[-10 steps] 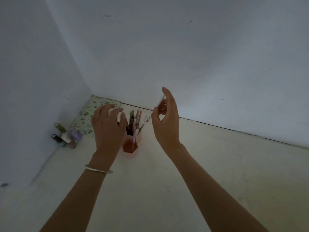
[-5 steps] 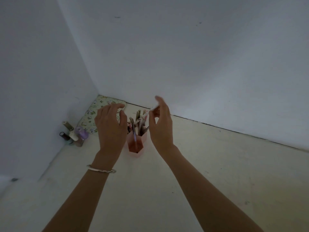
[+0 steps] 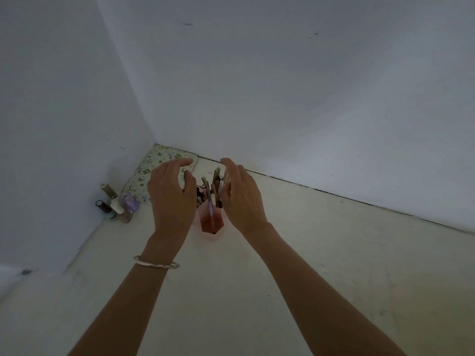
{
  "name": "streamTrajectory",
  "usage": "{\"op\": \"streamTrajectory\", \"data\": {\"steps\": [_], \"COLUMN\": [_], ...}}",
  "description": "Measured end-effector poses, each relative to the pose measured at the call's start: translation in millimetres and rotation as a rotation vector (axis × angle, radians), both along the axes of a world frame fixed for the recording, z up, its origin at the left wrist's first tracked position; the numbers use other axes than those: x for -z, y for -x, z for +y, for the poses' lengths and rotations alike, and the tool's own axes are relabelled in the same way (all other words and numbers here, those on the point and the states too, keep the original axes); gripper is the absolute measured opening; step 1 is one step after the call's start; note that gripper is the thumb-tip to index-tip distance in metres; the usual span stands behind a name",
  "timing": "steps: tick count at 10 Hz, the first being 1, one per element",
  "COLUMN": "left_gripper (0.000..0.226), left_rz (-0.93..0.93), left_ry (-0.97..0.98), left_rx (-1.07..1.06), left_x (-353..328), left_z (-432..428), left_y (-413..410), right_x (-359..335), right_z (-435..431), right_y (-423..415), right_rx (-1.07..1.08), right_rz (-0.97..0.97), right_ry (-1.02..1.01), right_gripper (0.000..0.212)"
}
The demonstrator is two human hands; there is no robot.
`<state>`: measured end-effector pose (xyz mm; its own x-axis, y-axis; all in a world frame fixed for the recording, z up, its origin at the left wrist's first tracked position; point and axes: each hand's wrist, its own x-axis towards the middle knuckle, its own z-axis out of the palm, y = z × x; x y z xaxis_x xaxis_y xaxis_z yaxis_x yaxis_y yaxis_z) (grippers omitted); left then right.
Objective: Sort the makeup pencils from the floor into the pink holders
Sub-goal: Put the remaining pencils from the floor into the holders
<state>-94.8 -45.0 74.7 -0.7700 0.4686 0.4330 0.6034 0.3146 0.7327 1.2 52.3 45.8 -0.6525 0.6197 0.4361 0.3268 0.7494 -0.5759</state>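
Pink holder sits between left hand and right hand, pencils standing inside. Fingers of both curve loosely, gripping nothing. Pencil tops lie just beside the right fingertips.

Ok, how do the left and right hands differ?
The left hand has curled fingers and a bracelet at the wrist; the right hand has straighter fingers and a bare wrist. Both hover either side of the pencils in the pink holder. Whether the right pinches a pencil is hidden.
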Motion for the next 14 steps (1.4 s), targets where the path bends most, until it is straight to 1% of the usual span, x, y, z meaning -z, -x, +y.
{"op": "streamTrajectory", "data": {"steps": [1, 2, 3, 4, 5, 6, 7, 8, 9, 10, 11, 13, 14], "left_gripper": [0.028, 0.027, 0.030, 0.046, 0.075, 0.088, 0.063, 0.053, 0.048, 0.050, 0.048, 0.055, 0.100], "left_rz": [-0.021, -0.020, -0.029, -0.092, -0.255, -0.320, -0.284, -0.296, -0.370, -0.397, -0.337, -0.366, -0.448], "left_ry": [-0.001, 0.011, 0.027, 0.111, 0.428, 0.645, 0.613, 0.506, 0.399, 0.381, 0.401, 0.445, 0.357], "left_rx": [-0.005, -0.028, -0.052, -0.007, 0.218, 0.394, 0.347, 0.241, 0.129, 0.084, 0.085, 0.068, 0.126], "left_x": [-0.7, -1.5, -1.9, -1.6, 6.0, 20.5, 41.5, 50.6, 48.4, 47.6, 52.6, 53.9, 35.6], "left_z": [-3.4, -8.1, -13.0, -17.4, -20.2, -16.0, -5.7, 12.1, 35.1, 63.1, 87.1, 96.0, 80.0], "left_y": [1.3, 3.7, 7.3, 25.9, 48.7, 47.6, 40.4, 47.3, 62.7, 84.2, 100.2, 99.5, 98.0], "right_x": [9.5, 18.3, 28.2, 20.4, 20.8, 41.1, 70.6, 81.5, 83.9, 85.2, 90.4, 98.3, 94.7], "right_z": [-0.9, -4.7, -6.2, 3.4, 1.2, -28.6, -49.1, -37.9, -13.2, 12.5, 29.3, 32.9, 28.5], "right_y": [4.2, 0.7, -6.0, -16.3, -24.9, -25.9, -16.9, 8.0, 35.8, 60.4, 73.5, 77.8, 64.3], "right_rx": [0.035, 0.086, 0.106, 0.176, 0.319, 0.237, 0.086, 0.060, 0.085, 0.117, 0.165, 0.209, 0.223], "right_rz": [-0.134, -0.247, -0.186, 0.051, 0.130, -0.248, -0.446, -0.418, -0.431, -0.413, -0.393, -0.376, -0.382], "right_ry": [-0.061, -0.238, -0.246, -0.127, 0.175, 0.525, 0.616, 0.626, 0.576, 0.573, 0.564, 0.569, 0.577], "right_gripper": [0.047, 0.051, 0.043, 0.052, 0.057, 0.078, 0.077, 0.052, 0.049, 0.050, 0.050, 0.051, 0.077]}}
